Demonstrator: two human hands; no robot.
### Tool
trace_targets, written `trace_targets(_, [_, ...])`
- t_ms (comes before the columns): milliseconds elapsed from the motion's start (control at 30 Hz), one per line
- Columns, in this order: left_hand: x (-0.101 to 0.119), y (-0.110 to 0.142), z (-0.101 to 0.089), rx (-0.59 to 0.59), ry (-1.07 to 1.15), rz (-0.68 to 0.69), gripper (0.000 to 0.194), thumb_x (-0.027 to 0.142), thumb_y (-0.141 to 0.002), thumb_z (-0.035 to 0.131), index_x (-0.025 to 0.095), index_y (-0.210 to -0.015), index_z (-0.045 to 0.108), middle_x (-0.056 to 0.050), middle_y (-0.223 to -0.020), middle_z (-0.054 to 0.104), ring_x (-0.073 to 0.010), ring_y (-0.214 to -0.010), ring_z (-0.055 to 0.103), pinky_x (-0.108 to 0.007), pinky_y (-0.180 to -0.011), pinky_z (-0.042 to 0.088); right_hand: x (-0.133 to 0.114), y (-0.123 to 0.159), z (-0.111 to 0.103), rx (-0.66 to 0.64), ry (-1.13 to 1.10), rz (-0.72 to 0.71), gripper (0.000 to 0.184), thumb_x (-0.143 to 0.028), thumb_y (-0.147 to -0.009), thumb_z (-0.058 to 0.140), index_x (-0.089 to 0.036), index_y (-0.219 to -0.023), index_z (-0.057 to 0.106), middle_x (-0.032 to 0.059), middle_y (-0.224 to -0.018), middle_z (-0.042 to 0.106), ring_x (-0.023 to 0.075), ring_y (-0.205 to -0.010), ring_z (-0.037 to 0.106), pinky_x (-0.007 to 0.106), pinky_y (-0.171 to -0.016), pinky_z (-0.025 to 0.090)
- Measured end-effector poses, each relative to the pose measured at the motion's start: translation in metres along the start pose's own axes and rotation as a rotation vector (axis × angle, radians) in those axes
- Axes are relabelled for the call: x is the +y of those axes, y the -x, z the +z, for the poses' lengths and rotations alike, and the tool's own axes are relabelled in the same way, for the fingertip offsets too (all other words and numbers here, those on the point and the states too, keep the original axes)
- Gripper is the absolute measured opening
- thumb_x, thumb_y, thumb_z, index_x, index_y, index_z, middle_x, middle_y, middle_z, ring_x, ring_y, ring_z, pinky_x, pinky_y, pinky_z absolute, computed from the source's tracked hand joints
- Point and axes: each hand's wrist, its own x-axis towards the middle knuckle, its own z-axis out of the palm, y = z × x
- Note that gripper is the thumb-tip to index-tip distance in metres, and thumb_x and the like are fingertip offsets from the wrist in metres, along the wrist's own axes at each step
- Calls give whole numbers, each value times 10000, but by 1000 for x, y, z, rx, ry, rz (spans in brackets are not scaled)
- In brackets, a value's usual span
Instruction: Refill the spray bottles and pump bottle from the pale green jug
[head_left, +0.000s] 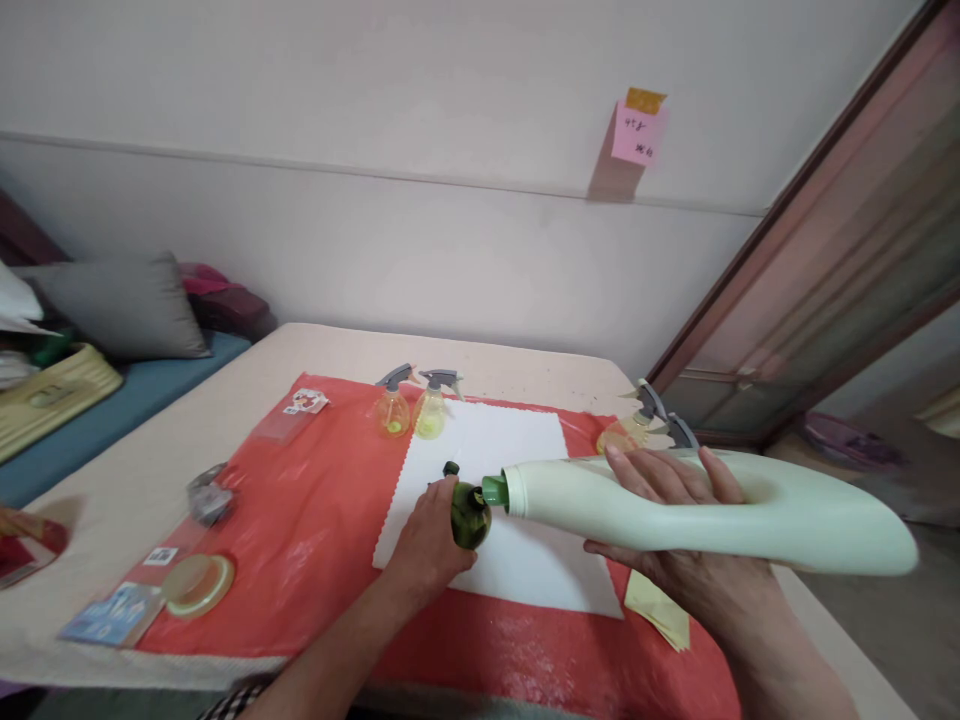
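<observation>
Jug [817, 540] sideways, spout [494, 490] at green bottle [472, 528], contents hidden, spray bottles [430, 414] behind

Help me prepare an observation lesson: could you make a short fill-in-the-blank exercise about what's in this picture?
1. The right hand holds the large pale bottle, its green spout pointing toward the person's ____.
2. The round bottle in the left hand is dark ____ in colour.
3. Near the far-left corner of the white sheet, ____ spray bottles stand side by side.
4. The white sheet lies on a ____ cover.

Missing words: left; green; two; red.
</observation>
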Motion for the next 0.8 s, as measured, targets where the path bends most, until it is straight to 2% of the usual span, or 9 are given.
trace_targets(600, [0, 0, 0, -1, 11, 0, 823, 111, -612, 725, 209, -1382, 450, -160, -1434, 537, -343, -1366, 491, -453, -1142, 404, -1, -1, 1, -14, -15, 11, 902, -687, -978, 395, -161, -1659, 124, 200, -1274, 665, 371, -1194, 608, 631, -1174, 309])
trace_targets(800, [-2, 1, 1, 24, 15, 3, 878, 100, -613, 710, 181, -1438, 421, -165, -1460, 529, -342, -1381, 487, -430, -1133, 410, -1, -1, 0, -19, -25, 28, 888, -692, -982, 368, -173, -1659, 125, 199, -1291, 654, 371, -1210, 602, 638, -1175, 307])
